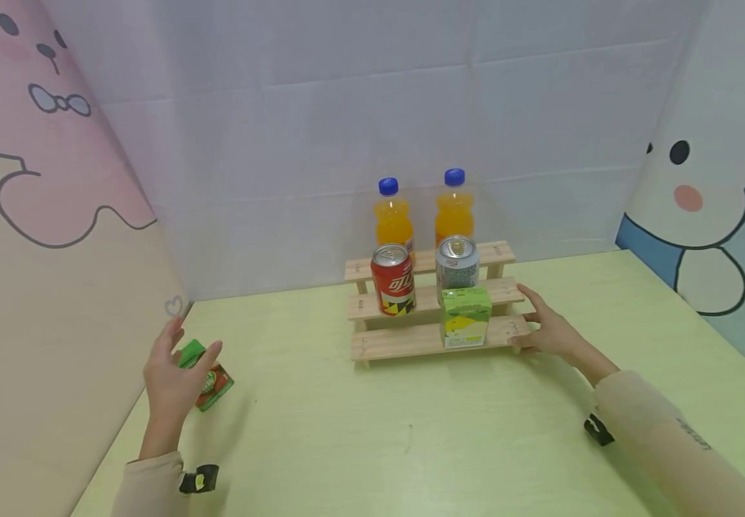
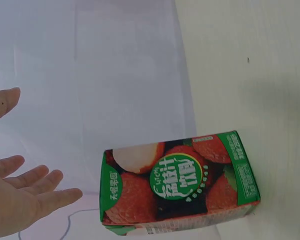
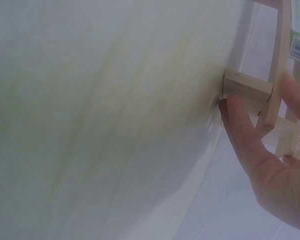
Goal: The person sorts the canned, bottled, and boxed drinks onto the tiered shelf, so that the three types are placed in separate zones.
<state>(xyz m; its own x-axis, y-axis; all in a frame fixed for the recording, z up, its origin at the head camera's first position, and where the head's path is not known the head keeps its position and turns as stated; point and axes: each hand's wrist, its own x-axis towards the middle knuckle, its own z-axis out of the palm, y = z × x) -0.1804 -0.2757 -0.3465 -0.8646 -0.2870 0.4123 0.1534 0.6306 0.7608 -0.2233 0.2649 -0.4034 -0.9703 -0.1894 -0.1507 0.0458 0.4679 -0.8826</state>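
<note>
My left hand (image 1: pixel 174 380) is held over the left side of the table, fingers spread and holding nothing. A lychee juice box (image 2: pixel 180 180), red with green ends, stands just beyond it, partly hidden by the hand in the head view. At the right end of a three-tier wooden rack (image 1: pixel 398 343), my right hand (image 1: pixel 549 332) grips the lowest tier's end, thumb low by the leg. On the rack are a green juice box (image 1: pixel 465 319) at the front, a red can (image 1: pixel 394 281) and a silver can (image 1: pixel 457 266) on the middle tier.
Two orange drink bottles (image 1: pixel 394 221) with blue caps stand on the back tier, their bases hidden by the cans. A pale cloth wall (image 1: pixel 269 158) rises behind the table (image 1: pixel 346 438), and printed cartoon panels (image 1: pixel 721 201) flank it.
</note>
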